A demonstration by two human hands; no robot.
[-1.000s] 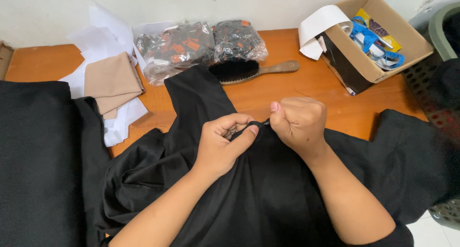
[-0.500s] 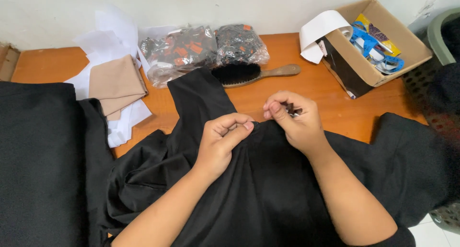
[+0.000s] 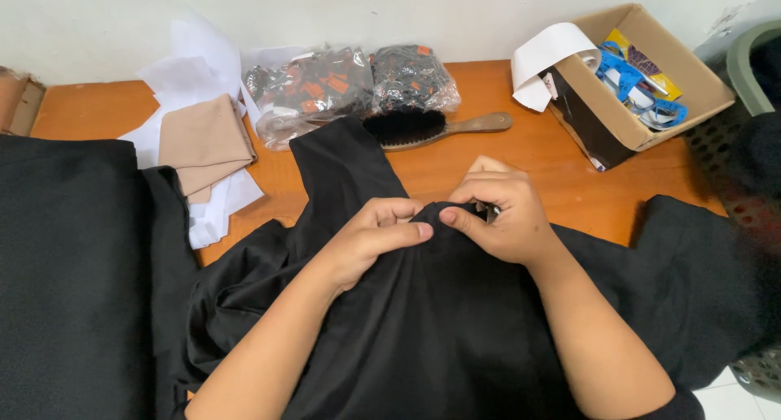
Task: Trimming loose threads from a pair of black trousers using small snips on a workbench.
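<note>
Here the black garment (image 3: 439,322) lies spread over the near half of the desk (image 3: 561,155), one strip of it running up toward the wall. Both hands meet at a raised fold near its middle. The left hand (image 3: 370,241) pinches the fold, fingers (image 3: 407,230) curled tight onto the cloth. The right hand (image 3: 500,212) grips the same fold from the other side, its thumb touching the left forefinger; something small and dark shows between its fingers, too small to make out.

Bare orange wood is open to the right of the hands, up to the cardboard box (image 3: 643,86) at the far right corner. A white curled paper strip (image 3: 553,58) hangs over the box's left edge; inside are blue and yellow items, hard to tell apart. Just beyond the garment's strip lies a wooden brush (image 3: 431,129) with dark bristles, handle pointing right. Behind it, against the wall, sit two clear plastic bags (image 3: 350,86) stuffed with black and orange pieces. To the left, a folded tan cloth (image 3: 203,139) rests on white paper sheets (image 3: 175,70). A black fabric stack (image 3: 69,265) fills the left edge, cut off by the frame. At the far right a dark basket (image 3: 744,200) is partly covered by cloth.
</note>
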